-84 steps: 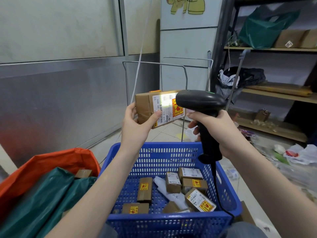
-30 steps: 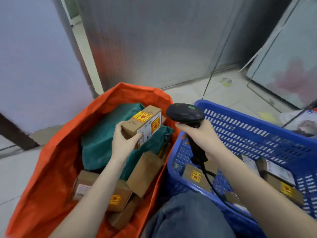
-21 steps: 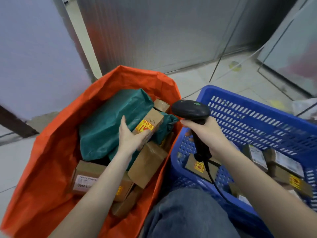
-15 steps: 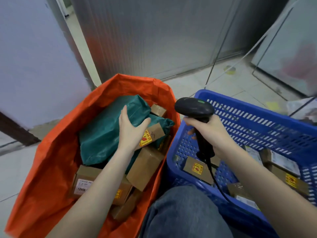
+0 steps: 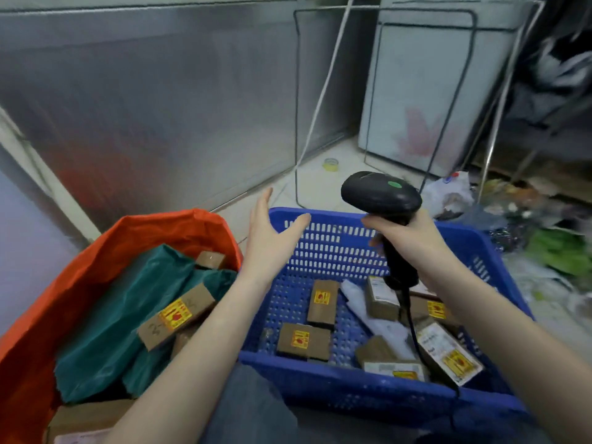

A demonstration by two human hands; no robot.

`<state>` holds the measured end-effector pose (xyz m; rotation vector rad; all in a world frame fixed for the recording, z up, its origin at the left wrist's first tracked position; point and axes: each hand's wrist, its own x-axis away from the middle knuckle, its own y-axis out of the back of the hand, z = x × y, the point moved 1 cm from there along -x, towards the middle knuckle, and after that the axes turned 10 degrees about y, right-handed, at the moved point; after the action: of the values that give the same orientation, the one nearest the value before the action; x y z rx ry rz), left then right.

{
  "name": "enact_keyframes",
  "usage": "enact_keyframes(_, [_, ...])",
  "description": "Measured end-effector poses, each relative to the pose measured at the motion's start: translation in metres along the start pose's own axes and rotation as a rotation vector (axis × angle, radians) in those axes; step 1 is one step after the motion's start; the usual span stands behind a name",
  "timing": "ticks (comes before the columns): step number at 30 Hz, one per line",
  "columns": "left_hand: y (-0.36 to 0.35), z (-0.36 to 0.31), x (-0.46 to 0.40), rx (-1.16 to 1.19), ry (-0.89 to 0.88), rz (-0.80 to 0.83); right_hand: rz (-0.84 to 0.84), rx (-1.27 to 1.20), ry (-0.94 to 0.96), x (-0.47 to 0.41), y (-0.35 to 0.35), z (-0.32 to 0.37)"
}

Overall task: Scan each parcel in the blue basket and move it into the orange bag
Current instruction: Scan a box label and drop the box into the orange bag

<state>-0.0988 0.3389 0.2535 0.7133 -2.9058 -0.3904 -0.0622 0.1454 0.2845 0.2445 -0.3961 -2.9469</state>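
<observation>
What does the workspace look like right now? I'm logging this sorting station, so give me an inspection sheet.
Surface: pale tiled floor; basket and bag stand side by side.
Job's things: blue basket holds several cardboard parcels and a white packet; orange bag holds a labelled parcel on green bags.
Clutter: tape roll, crumpled plastic bag on the floor.
Hands: left hand empty, fingers straight, above the basket; right hand grips the barcode scanner.
Cables: scanner cable trails into the basket.
Surroundings: metal wall panel, wire frame.
</observation>
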Motion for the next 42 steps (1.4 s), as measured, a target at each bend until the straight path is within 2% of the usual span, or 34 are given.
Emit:
enact_keyframes(8, [-0.124, 0.009, 0.016, -0.104, 0.042, 0.268, -0.161, 0.021, -0.082, 0.014, 0.112, -0.066])
enact_keyframes(15, [-0.218, 0.06, 0.015, -0.256, 0.176, 0.443, -0.257, 0.063, -0.202, 0.027, 0.163, -0.158])
enact_keyframes(22, [-0.288, 0.127, 0.0, -0.373, 0.309, 0.599, -0.33, 0.03, -0.35, 0.012, 0.17, -0.245])
enact_keyframes(32, [-0.37, 0.23, -0.009, -0.635, 0.549, 0.851, -0.218, 0.097, -0.427, -0.005, 0.155, -0.33])
enact_keyframes(37, [-0.385, 0.243, -0.009, -0.659, 0.599, 0.948, -0.203, 0.103, -0.429, -0.01, 0.146, -0.338])
enact_keyframes(42, [-0.378, 0.222, -0.005, -0.522, 0.57, 0.884, -0.202, 0.079, -0.449, -0.006, 0.146, -0.326])
